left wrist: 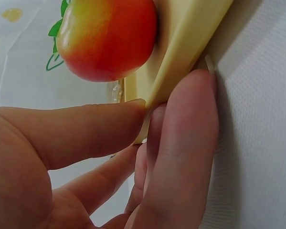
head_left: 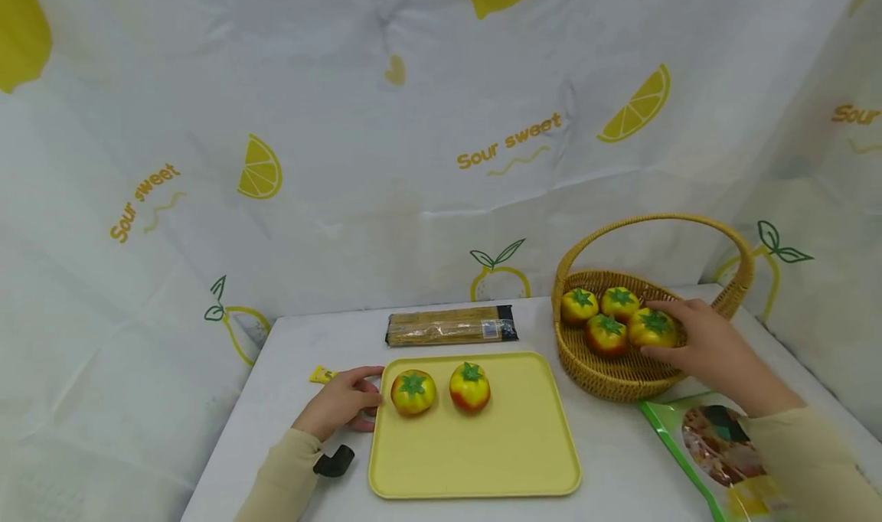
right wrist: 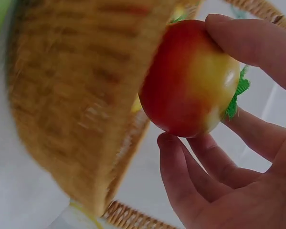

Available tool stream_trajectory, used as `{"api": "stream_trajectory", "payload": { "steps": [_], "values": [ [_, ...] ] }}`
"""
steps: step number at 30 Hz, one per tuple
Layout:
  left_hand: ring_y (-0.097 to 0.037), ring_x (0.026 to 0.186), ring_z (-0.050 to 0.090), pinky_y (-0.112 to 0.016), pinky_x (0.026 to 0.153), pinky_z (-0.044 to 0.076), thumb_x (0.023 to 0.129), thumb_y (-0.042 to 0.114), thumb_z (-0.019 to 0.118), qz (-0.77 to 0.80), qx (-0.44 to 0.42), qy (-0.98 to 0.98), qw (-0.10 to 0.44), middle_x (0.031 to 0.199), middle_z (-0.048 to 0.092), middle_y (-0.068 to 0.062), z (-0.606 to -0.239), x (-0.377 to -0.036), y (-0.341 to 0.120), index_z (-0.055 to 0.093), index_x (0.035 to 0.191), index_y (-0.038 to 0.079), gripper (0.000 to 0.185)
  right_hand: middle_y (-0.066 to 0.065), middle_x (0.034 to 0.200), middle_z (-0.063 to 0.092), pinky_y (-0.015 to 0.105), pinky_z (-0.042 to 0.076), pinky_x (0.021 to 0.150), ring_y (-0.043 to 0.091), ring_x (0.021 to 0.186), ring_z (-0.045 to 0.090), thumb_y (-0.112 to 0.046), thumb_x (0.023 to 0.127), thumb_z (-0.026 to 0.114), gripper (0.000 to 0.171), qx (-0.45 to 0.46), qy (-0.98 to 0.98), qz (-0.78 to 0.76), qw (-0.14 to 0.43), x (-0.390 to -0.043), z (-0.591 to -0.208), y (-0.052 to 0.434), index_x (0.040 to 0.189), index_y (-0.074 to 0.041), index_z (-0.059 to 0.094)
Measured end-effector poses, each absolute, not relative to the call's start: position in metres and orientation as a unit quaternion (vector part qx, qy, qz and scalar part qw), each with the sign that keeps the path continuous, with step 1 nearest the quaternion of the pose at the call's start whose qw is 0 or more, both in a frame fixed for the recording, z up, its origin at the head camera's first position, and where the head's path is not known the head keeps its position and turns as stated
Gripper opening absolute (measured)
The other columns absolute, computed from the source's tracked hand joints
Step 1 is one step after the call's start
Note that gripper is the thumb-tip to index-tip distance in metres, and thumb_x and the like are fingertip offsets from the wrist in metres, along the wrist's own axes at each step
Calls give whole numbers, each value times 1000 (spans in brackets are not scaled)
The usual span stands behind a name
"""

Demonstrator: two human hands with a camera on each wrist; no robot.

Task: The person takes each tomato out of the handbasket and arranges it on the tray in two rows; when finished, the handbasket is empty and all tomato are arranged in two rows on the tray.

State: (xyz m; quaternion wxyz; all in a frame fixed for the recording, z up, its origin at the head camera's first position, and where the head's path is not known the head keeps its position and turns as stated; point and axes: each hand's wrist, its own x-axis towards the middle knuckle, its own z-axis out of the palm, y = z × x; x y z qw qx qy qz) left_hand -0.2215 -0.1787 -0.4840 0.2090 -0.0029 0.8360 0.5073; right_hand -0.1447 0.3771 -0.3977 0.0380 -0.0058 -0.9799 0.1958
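Note:
My right hand (head_left: 699, 342) holds a red-and-yellow toy tomato (right wrist: 193, 78) with a green leafy top, thumb on one side and fingertips on the other. This tomato is at the right side of the wicker basket (head_left: 606, 388), beside several similar tomatoes (head_left: 608, 334) inside it. On the left, my left hand (head_left: 344, 403) pinches the left rim of a yellow tray (head_left: 475, 453), with the thumb on top and fingers below in the left wrist view. Two more tomatoes rest on the tray, one (head_left: 413, 392) near the hand and another (head_left: 470, 388) to its right.
A packet of thin sticks or noodles (head_left: 451, 327) lies behind the tray. A green-edged bag (head_left: 717, 449) is partly under the right forearm. Near the left wrist are a black elbow-shaped piece (head_left: 334, 461) and a small yellow packet (head_left: 321, 374). The basket's tall handle (head_left: 654, 217) arches upward.

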Motion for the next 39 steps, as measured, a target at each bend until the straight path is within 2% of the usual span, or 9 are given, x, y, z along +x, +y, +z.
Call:
{"api": "stream_trajectory", "payload": {
  "steps": [3,6,11,16,23,31,39],
  "values": [
    [-21,86,70,-37,66,68,100,6,72,504,-3,839,207,111,65,-13,-484,-222,-178,59,154,13,56,40,146,46,78,52,94,59,122,56,-43,92,86,86,6,-976,213,48,-139,-395,359,155,3,50],
    [-21,86,70,-37,65,68,100,6,72,503,-3,839,207,111,65,-12,-485,-222,-178,59,154,14,56,31,141,53,70,57,92,51,118,61,-45,91,87,83,28,-969,235,67,-136,-395,337,153,0,55],
    [-21,86,70,-37,66,69,100,7,72,506,0,836,212,111,65,-12,-489,-225,-179,59,154,15,57,18,133,59,61,63,94,41,114,67,-45,90,88,77,56,-953,284,86,-132,-396,298,152,-8,60],
    [-22,87,71,-37,68,69,99,8,73,509,3,834,214,111,65,-13,-491,-229,-181,60,154,14,57,14,134,60,55,64,99,35,117,68,-42,89,90,73,75,-940,319,90,-135,-401,262,150,-11,62],
    [-22,86,70,-36,67,69,99,9,74,509,0,834,212,112,65,-13,-490,-228,-180,60,154,15,56,12,140,65,55,64,98,31,114,68,-38,89,90,70,97,-934,337,71,-143,-415,228,148,-13,63],
    [-21,86,70,-37,66,69,99,8,73,512,0,833,212,111,65,-12,-487,-225,-178,61,152,14,55,14,149,64,54,62,104,34,128,67,-30,92,88,68,106,-936,334,40,-148,-436,218,151,-10,60],
    [-21,85,70,-37,65,69,99,7,74,511,-5,833,211,110,64,-13,-487,-224,-178,61,152,14,55,17,148,64,65,54,113,42,136,62,-31,93,87,69,96,-945,312,5,-150,-443,212,153,-10,59]
  ]
}}
